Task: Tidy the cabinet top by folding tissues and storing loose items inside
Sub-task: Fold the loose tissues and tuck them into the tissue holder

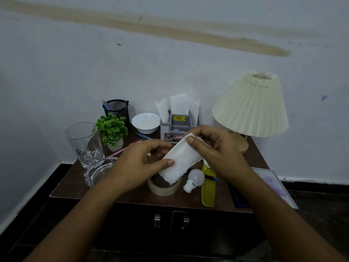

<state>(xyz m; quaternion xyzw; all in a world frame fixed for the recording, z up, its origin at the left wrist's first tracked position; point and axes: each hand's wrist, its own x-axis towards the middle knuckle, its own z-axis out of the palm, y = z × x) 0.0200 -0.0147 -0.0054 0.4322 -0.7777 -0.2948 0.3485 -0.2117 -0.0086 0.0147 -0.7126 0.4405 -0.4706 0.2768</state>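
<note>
Both hands hold one white tissue (182, 161) above the dark wooden cabinet top (71, 182). My left hand (139, 163) pinches its lower left edge, thumb on top. My right hand (215, 148) grips its upper right end. The tissue is folded into a long strip, slanting from lower left to upper right. Behind it stands a grey tissue holder (178, 125) with more white tissues sticking up. Below the tissue lie a roll of tape (164, 188), a white light bulb (194, 179), a yellow strip (207, 195) and a blue pen (212, 177).
A drinking glass (84, 142) and glass ashtray (98, 172) sit at the left, with a small green plant (112, 129), mesh pen cup (117, 108) and white bowl (145, 122) behind. A pleated lamp (251, 106) stands right. A dark blue case (238, 197) lies near a framed picture (277, 188). Two shut cabinet doors with handles (171, 221) face me.
</note>
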